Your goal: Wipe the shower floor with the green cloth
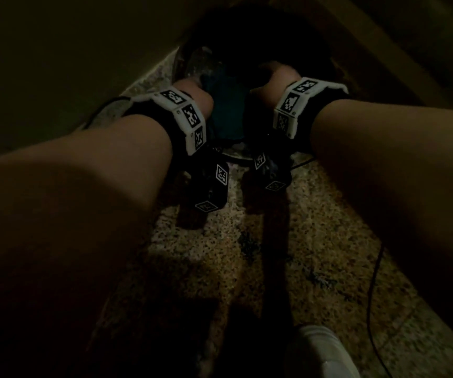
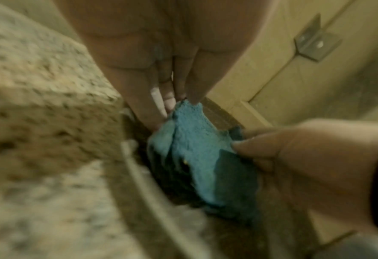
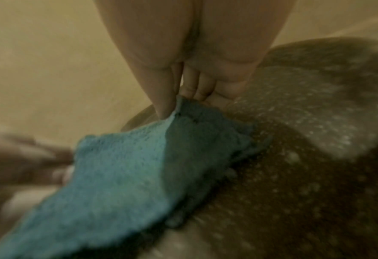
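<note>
Left hand (image 2: 161,57): thumb and fingertips (image 2: 169,101) closed together in a pinch on the top edge of the green cloth (image 2: 201,154). The cloth hangs down from that pinch, folded on itself, its lower part against a dark curved basin. Left of these fingers stands a speckled stone ledge (image 2: 39,91); right of them, pale wall panels with a metal bracket (image 2: 314,40).

Between the two hands in the head view, the cloth shows as a dark teal patch, just beyond both wrist bands.

Right hand (image 3: 196,52): thumb and fingertips (image 3: 165,101) pinched shut on another point of the cloth's upper edge, the fabric spreading down and to the left from the grip. Right of and below these fingers lies the shower floor (image 3: 305,157), dark, wet and speckled with pale spots; the cloth's lower edge rests on it. The wrist views are blurred.
</note>
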A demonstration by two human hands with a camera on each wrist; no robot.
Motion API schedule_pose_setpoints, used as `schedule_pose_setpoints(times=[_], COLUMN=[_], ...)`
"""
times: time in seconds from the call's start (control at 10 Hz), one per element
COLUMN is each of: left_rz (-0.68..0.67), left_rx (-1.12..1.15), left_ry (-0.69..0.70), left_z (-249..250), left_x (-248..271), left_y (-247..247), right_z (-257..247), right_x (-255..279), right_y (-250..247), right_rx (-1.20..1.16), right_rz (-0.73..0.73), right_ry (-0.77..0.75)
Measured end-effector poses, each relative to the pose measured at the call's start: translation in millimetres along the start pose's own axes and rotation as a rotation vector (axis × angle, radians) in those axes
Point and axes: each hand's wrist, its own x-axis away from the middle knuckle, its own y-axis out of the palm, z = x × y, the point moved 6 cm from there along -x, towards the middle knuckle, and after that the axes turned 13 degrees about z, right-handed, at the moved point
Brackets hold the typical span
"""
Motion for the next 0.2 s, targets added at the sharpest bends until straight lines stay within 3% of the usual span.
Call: schedule_pose_setpoints(times=[0.2], left_rz=[-0.003], left_rx=[-0.023], left_ry=[0.038], left_z=[-6], left_x=[5], left_y=[-9], right_z=[-13], right_x=[-1], right_y=[3], right_rx=[0.159], right_rz=[0.035], right_ry=[-0.052])
